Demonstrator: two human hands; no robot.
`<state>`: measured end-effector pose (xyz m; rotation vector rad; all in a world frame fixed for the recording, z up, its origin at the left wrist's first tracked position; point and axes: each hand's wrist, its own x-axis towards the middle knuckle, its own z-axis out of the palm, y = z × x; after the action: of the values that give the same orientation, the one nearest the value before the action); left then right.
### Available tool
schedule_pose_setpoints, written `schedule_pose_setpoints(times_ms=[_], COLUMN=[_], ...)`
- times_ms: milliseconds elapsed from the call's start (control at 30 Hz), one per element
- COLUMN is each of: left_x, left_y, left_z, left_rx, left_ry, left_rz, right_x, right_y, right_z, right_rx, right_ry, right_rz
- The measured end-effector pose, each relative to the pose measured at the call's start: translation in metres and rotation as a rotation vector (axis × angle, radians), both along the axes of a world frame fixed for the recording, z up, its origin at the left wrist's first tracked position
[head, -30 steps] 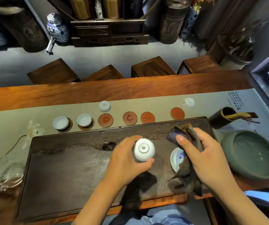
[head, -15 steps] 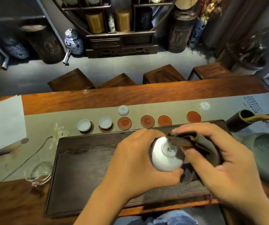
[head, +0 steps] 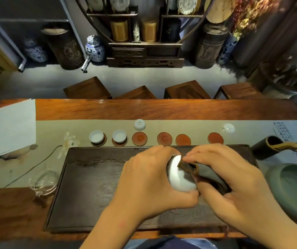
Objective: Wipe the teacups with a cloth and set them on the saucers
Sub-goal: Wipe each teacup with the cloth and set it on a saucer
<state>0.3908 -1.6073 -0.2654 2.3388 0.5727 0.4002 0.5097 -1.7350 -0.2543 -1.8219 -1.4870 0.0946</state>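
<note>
My left hand (head: 149,184) grips a white teacup (head: 179,178) on its side above the dark tea tray (head: 90,186). My right hand (head: 232,178) presses a brown-grey cloth (head: 203,172) against the cup's mouth. On the runner beyond the tray, two white teacups (head: 96,136) (head: 119,136) stand upright on saucers. To their right lie several bare red-brown saucers (head: 139,138) (head: 164,138) (head: 215,138). Two more white cups (head: 139,124) (head: 228,128) sit upside down behind the row.
A green ceramic bowl (head: 294,187) sits at the right. A dark holder with tea tools (head: 269,146) lies beyond it. A glass pitcher (head: 42,182) and a white paper (head: 9,126) are at the left. Wooden stools (head: 185,90) stand across the table.
My hands came together from apart. The cup has turned from bottom-up onto its side, and the cloth now covers its mouth. The view has tilted up.
</note>
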Motion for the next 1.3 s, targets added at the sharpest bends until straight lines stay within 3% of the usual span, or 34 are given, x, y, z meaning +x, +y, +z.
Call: schedule_pose_setpoints(times_ms=[233,633,900,1167,1300], left_x=[0.013,0.016,0.016,0.015,0.014], left_y=[-0.004,-0.009,-0.011,-0.007,-0.011], left_z=[0.0,-0.01,-0.005,-0.004,-0.004], left_rx=[0.047,-0.055,-0.016,0.008,0.004], left_ry=[0.007,-0.014,-0.054,-0.028,-0.046], left_rz=[0.025,0.036,0.031,0.007,0.033], right_x=[0.01,0.025,0.02,0.011,0.016], right_y=[-0.004,-0.007,-0.004,-0.01,-0.009], right_z=[0.001,0.004,0.003,0.008,0.005], right_rx=[-0.014,-0.139,-0.064,-0.127,-0.067], right_ry=[0.025,0.207,0.153,0.008,0.064], right_rz=[-0.014,0.052,-0.011,0.019,-0.001])
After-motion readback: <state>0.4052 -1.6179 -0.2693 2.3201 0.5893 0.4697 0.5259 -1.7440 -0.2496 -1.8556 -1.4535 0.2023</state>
